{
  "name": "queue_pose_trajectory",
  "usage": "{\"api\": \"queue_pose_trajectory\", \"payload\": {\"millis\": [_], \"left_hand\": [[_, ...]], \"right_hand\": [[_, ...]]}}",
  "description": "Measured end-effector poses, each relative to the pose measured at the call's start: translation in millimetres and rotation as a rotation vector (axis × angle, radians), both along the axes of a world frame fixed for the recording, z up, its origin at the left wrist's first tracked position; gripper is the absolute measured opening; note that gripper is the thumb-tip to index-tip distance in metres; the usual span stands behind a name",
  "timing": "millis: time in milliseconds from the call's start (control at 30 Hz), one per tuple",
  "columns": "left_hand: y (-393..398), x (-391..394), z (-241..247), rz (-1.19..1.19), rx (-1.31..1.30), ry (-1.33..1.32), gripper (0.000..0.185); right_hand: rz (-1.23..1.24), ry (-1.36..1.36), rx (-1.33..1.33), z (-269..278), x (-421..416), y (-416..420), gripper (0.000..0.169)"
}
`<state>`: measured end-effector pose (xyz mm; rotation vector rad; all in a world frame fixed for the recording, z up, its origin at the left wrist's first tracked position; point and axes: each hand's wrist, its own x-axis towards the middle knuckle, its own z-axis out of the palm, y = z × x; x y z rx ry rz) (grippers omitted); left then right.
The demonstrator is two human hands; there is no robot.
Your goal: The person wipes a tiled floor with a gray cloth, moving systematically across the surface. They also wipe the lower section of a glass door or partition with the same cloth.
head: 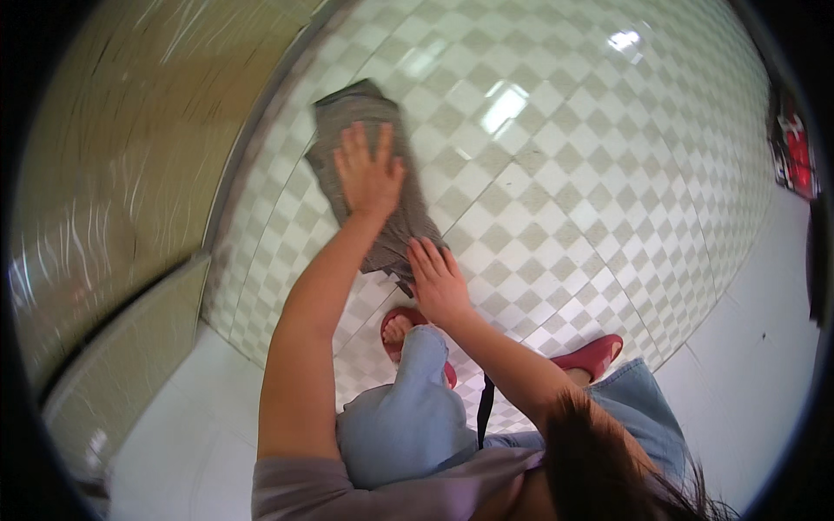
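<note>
A dark grey-brown cloth (391, 221), folded into a long strip, lies on the checkered tile floor (534, 241). My left hand (369, 170) rests flat on its upper part with the fingers spread. At the cloth's lower end, on its right edge, lies my right hand (436, 277), palm down with the fingers nearly together. Neither hand shows a grip; both press on the fabric from above. The cloth looks slightly blurred, and its underside is hidden.
A shiny, film-covered tan panel (143, 130) stands along the left. My feet, in red slippers (596, 357), are on the floor below my hands. A red and black object (793, 153) is at the far right edge. Light reflects off the tiles.
</note>
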<state>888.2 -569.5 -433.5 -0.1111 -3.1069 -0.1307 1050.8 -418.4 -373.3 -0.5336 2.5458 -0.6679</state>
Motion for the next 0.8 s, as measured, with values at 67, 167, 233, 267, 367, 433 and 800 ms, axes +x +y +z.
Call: {"api": "queue_pose_trajectory", "payload": {"millis": [67,167,233,267,367,433,800], "left_hand": [[81,-16,8,-0.232,0.116,-0.041,0.067],[186,-1,4,-0.579,0.301,-0.112,0.065],[250,22,7,-0.817,0.403,-0.206,0.064],[279,40,5,-0.930,0.429,-0.225,0.064],[340,65,8,-1.241,0.502,-0.289,0.062],[348,69,4,-1.299,0.569,-0.309,0.060],[352,83,23,-1.185,0.340,-0.159,0.063]], "right_hand": [[-0.182,-0.046,0.034,10,12,37,0.070],[-0.443,-0.119,0.115,23,41,68,0.069],[-0.618,-0.165,0.200,28,66,78,0.067],[-0.647,-0.169,0.260,28,77,81,0.067],[-0.803,-0.183,0.345,19,97,90,0.065],[-0.931,-0.192,0.203,16,89,86,0.065],[-1.076,0.005,0.127,18,106,92,0.061]]}}
